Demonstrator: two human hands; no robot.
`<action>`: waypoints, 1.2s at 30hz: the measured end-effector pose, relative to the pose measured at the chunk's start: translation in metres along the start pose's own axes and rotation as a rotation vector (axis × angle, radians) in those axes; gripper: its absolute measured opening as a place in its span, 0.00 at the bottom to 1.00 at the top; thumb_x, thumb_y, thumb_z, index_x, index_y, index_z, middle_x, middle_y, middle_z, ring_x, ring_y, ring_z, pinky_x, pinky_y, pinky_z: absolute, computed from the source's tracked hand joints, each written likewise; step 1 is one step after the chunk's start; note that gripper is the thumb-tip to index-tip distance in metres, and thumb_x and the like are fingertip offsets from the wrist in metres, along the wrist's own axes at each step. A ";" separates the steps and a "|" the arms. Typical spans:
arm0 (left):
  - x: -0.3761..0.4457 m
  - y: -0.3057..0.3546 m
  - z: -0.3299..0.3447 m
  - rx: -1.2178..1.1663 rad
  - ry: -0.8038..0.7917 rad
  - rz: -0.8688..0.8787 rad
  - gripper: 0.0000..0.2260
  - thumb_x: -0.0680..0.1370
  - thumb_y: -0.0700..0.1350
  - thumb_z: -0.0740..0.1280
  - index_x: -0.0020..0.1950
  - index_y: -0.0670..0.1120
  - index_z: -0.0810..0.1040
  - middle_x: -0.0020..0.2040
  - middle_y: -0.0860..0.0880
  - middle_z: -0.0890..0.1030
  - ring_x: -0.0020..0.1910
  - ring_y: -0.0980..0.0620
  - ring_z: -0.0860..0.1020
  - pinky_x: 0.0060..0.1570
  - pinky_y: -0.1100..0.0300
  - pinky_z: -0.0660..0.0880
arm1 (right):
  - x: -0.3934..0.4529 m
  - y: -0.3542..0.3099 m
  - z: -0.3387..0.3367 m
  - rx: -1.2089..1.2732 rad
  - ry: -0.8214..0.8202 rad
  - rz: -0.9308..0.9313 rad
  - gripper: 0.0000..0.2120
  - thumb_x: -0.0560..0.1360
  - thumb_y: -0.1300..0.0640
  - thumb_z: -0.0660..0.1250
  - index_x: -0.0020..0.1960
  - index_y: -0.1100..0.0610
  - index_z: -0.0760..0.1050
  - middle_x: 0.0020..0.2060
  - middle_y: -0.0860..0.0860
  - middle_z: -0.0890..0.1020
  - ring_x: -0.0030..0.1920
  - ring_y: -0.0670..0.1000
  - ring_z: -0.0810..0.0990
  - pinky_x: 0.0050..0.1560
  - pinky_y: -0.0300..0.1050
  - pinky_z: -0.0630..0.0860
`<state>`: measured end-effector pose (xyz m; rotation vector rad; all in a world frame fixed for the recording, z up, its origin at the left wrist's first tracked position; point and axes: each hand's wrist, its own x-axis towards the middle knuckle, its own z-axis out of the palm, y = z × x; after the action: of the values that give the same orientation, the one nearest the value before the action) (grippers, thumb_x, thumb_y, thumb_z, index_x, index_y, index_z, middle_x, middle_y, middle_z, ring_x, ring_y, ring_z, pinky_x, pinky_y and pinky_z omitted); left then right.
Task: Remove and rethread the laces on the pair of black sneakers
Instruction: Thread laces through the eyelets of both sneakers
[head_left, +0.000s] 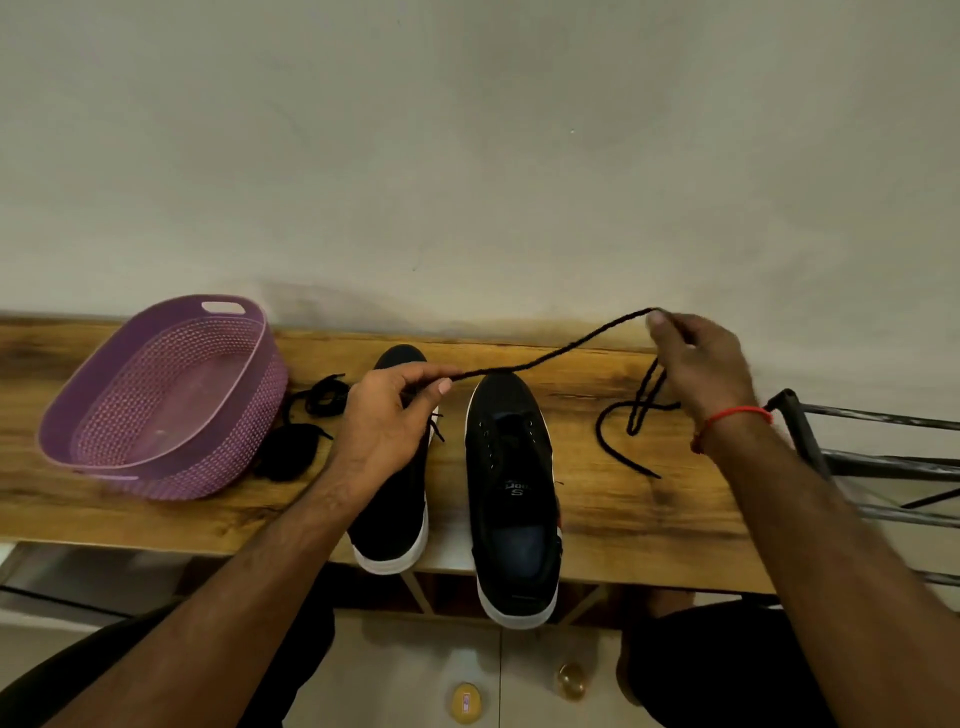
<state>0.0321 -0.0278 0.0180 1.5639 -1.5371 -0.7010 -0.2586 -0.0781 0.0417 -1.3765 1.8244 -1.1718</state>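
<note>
Two black sneakers with white soles stand side by side on the wooden shelf, toes toward the wall. The right sneaker shows bare eyelets with no lace in them. The left sneaker is partly hidden under my left hand. A black lace stretches in the air between both hands. My left hand pinches one part of it above the sneakers. My right hand pinches it higher up at the right, and the rest hangs in loops down to the shelf.
A purple plastic basket sits on the shelf at the left. Between it and the left sneaker lie loose black laces in a bundle. A dark metal rack stands at the right end. The wall is right behind the shelf.
</note>
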 end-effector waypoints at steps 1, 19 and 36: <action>-0.002 0.002 0.003 -0.025 -0.031 0.025 0.09 0.80 0.44 0.70 0.57 0.55 0.85 0.50 0.59 0.85 0.35 0.65 0.77 0.42 0.66 0.76 | -0.004 0.001 0.004 -0.198 -0.114 -0.037 0.19 0.80 0.43 0.64 0.65 0.53 0.78 0.64 0.52 0.79 0.63 0.52 0.75 0.62 0.45 0.70; -0.005 0.000 0.015 -0.082 -0.067 0.010 0.08 0.76 0.45 0.74 0.53 0.56 0.85 0.43 0.57 0.86 0.30 0.56 0.80 0.35 0.63 0.80 | -0.023 -0.018 0.019 0.008 -0.128 -0.081 0.08 0.81 0.53 0.66 0.51 0.55 0.82 0.39 0.54 0.84 0.38 0.46 0.80 0.43 0.41 0.78; -0.006 0.008 0.013 -0.446 -0.009 -0.184 0.06 0.76 0.42 0.74 0.52 0.46 0.85 0.39 0.49 0.85 0.31 0.55 0.77 0.25 0.61 0.74 | -0.033 -0.001 0.047 -0.160 -0.402 -0.264 0.10 0.80 0.54 0.67 0.43 0.56 0.82 0.35 0.49 0.82 0.35 0.41 0.77 0.39 0.34 0.72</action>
<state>0.0158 -0.0232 0.0173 1.3675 -1.1484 -1.0726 -0.2086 -0.0614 0.0189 -1.8368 1.5069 -0.8031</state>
